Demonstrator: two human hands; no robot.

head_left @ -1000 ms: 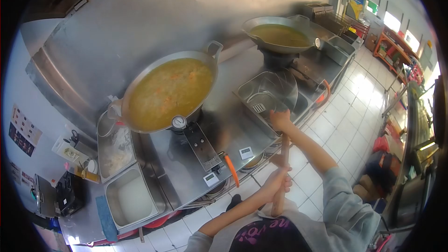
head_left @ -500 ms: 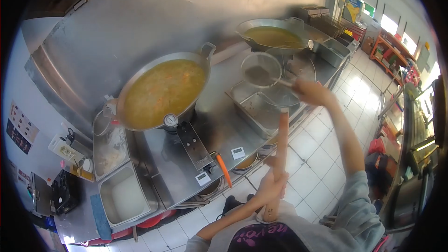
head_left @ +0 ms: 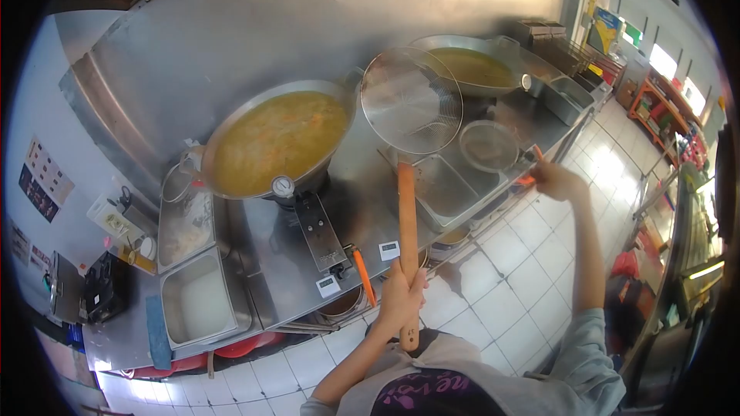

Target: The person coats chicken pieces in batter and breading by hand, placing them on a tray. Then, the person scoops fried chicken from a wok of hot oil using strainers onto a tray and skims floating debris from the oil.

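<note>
The L hand (head_left: 402, 296) had its fingers clamped round the lower part of the wooden handle (head_left: 408, 223), w/ the big strainer (head_left: 412, 100) held up over the bench (head_left: 285, 300), btwn the near wok (head_left: 239, 113) and far wok (head_left: 487, 92). The R hand (head_left: 563, 182) was out by the front edge, near the small strainer (head_left: 487, 146), which lay beyond the tray (head_left: 462, 177).

For good control, I'd say a firm L grip, wrist straight, mesh level and clear of both rims was best, b/c the head looked top-heavy on a long handle.

Couldn't tell if the R fingers were apart, together or on smth; the hand was blurred. The small strainer's handle was hard to make out, and the big mesh partly hid the far wok.
</note>
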